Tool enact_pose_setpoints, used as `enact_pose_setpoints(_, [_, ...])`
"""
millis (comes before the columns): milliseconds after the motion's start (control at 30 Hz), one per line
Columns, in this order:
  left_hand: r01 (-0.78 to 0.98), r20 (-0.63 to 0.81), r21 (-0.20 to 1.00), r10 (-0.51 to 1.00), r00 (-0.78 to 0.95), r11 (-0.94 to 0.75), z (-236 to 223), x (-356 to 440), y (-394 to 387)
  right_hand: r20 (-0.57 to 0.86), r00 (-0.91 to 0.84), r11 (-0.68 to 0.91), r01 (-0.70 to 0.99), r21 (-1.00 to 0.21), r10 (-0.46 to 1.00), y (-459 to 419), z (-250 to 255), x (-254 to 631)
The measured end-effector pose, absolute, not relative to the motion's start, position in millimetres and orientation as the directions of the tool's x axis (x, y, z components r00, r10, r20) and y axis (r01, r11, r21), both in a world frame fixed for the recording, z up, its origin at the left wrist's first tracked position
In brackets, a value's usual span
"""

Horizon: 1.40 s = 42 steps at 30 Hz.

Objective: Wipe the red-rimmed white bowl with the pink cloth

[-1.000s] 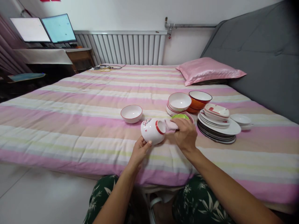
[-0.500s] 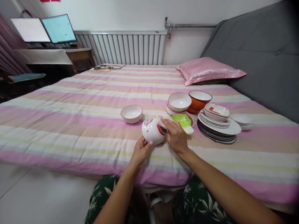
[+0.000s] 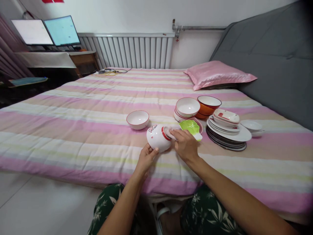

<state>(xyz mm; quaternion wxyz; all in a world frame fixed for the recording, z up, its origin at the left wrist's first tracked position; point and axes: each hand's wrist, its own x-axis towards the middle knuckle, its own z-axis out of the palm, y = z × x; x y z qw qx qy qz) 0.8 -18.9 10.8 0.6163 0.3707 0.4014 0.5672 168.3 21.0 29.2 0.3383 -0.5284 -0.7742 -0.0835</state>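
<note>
My left hand (image 3: 146, 159) grips a white bowl with a red rim (image 3: 156, 137), tipped on its side with the mouth facing right. My right hand (image 3: 185, 145) is closed on a pale cloth (image 3: 168, 132) pressed into the bowl's mouth. Both hands are over the near part of the striped bed cover (image 3: 73, 130). A green leaf-shaped dish (image 3: 191, 128) lies just behind my right hand.
A white red-rimmed bowl (image 3: 137, 118) stands alone to the left. Stacked white bowls (image 3: 187, 108), an orange bowl (image 3: 209, 105), a plate stack (image 3: 228, 132) and small saucers (image 3: 251, 126) sit to the right. A pink pillow (image 3: 217, 74) lies further back.
My right hand has moved left with the cloth from beside the bowl into its mouth, uncovering the green dish. The bowl stays in my left hand.
</note>
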Motion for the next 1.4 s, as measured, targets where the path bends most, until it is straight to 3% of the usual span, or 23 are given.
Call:
enact_pose_setpoints(233, [-0.391, -0.077, 0.917, 0.997, 0.026, 0.081, 13, 2, -20, 0.578, -0.028, 0.303, 0.871, -0.386, 0.815, 15, 38, 169])
enact_pose_setpoints(400, [-0.359, -0.054, 0.931, 0.998, 0.041, 0.065, 12, 4, -20, 0.729, 0.110, 0.435, 0.739, -0.514, 0.675, 13, 46, 167])
enact_pose_setpoints(533, [-0.295, 0.021, 0.956, 0.997, 0.079, 0.003, 7, 7, -21, 0.806, 0.080, 0.515, 0.731, -0.448, 0.587, 15, 49, 165])
enact_pose_setpoints(767, [-0.051, 0.109, 0.993, 0.990, 0.087, -0.105, -1, 11, -25, 0.739, -0.111, 0.552, 0.739, -0.386, 0.665, 16, 40, 167])
enact_pose_setpoints(1133, [-0.305, 0.009, 0.952, 0.999, 0.035, 0.002, 6, 11, -21, 0.706, -0.373, 0.666, 0.722, -0.186, 0.602, 8, 43, 154])
enact_pose_setpoints(1400, [-0.409, -0.061, 0.912, 0.998, -0.027, 0.044, 14, 10, -23, 0.674, -0.460, 0.732, 0.658, -0.179, 0.578, 6, 40, 150])
